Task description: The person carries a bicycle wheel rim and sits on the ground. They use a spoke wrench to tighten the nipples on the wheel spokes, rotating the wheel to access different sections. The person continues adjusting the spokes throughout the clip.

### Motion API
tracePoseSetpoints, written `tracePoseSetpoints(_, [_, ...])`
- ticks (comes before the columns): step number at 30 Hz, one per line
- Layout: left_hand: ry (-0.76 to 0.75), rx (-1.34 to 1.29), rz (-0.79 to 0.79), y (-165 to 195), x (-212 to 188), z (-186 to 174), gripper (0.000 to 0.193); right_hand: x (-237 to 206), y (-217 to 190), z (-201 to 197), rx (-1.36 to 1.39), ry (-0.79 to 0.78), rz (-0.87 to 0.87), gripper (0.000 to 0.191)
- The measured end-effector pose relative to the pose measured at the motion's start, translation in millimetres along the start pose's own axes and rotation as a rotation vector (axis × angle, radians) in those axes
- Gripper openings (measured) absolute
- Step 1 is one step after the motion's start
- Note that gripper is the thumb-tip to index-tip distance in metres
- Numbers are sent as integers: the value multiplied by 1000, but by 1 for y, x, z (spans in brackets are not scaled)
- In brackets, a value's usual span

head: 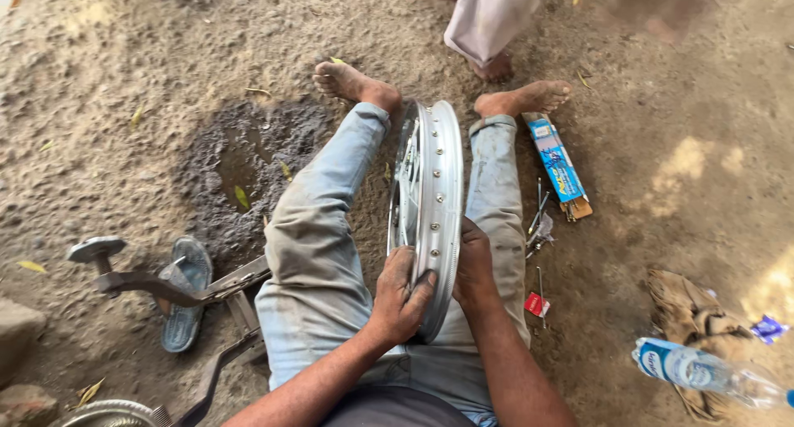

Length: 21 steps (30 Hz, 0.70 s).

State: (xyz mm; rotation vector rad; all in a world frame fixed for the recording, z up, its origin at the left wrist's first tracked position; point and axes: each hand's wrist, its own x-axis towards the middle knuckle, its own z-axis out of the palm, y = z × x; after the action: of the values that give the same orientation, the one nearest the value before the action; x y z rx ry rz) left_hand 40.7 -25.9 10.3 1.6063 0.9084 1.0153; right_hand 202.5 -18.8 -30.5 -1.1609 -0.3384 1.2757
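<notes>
Wheel rim (430, 204) upright between the legs — box (557, 166) right, sandal (185, 291) left.

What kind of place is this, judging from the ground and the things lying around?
Probably an outdoor, roadside-style wheel repair spot. The person sits on bare sandy ground, both hands on an upright silver spoked wheel rim. Loose thin metal spokes lie in the dirt, and a grey metal stand is beside the left leg.

We sit with legs stretched apart, bare feet forward, both forearms reaching ahead. Our left hand (399, 299) curls its grimy fingers (420, 288) inward in a grip; our right hand (474, 266) presses flat, fingers downward.
</notes>
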Motion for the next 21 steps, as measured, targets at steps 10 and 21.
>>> tracePoseSetpoints(10, [30, -17, 63, -5, -1, 0, 19, -92, 30, -56, 35, -38, 114, 16])
tracePoseSetpoints(21, [50, 42, 117, 1, -1, -2, 19, -22, -15, -13, 10, -21, 69, 13])
